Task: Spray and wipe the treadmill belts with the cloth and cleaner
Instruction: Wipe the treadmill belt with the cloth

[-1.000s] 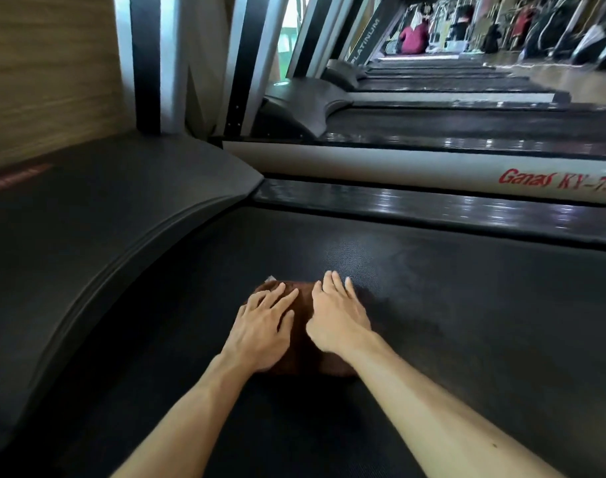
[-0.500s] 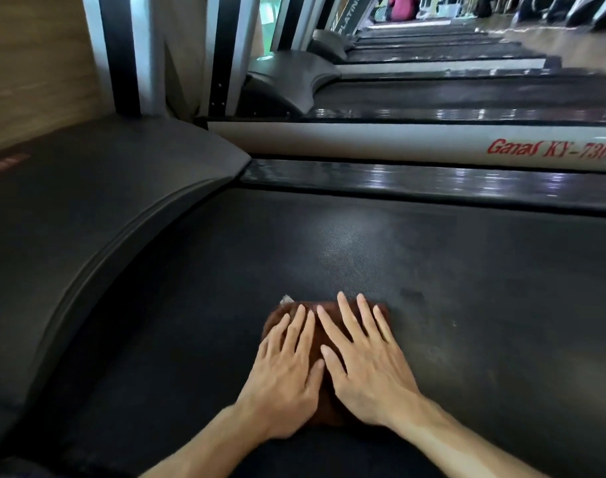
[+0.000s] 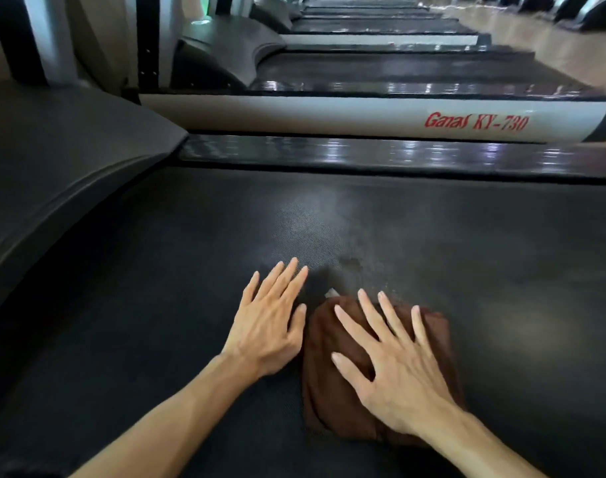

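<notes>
Dim foreground, bright far end, wide-angle bend at the edges.

Light comes from the far top of the view, where the background is washed out almost white, and falls off toward the camera. The black treadmill belt (image 3: 467, 270) stays dark, with a pale sheen on its weave in the middle and a fainter one at right. Streaky white glare runs along the glossy side rail (image 3: 363, 153). Straight rails and the motor cover (image 3: 70, 160) curve toward the frame edges. The left hand (image 3: 270, 322) is slightly smeared at the wrist; the right hand (image 3: 394, 367) is sharper. The wooden floor (image 3: 553, 39) at top right is blurred. Shadows are soft.
</notes>
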